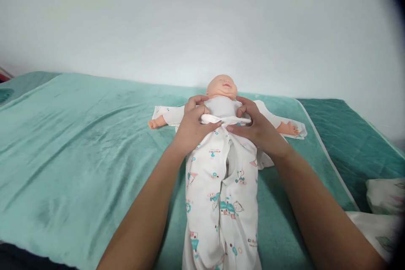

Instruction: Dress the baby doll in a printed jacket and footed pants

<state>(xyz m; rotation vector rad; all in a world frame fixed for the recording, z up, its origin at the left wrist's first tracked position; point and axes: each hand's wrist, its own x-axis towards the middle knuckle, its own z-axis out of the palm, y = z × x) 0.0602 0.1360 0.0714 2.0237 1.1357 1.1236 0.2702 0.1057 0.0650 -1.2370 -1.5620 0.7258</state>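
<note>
A baby doll (222, 86) lies on its back on a teal blanket (79, 143), arms spread, head toward the wall. It wears a white printed romper (221, 194) that stands open at the chest over a grey body. My left hand (193, 124) pinches the romper's left front edge at the chest. My right hand (255, 124) pinches the right front edge, and the two hands meet at the doll's chest. The fingers of both hands are closed on the fabric.
The blanket covers a bed against a white wall (202, 21). A darker teal cover (354, 139) shows at the right. More white printed cloth (384, 196) lies at the right edge of the bed.
</note>
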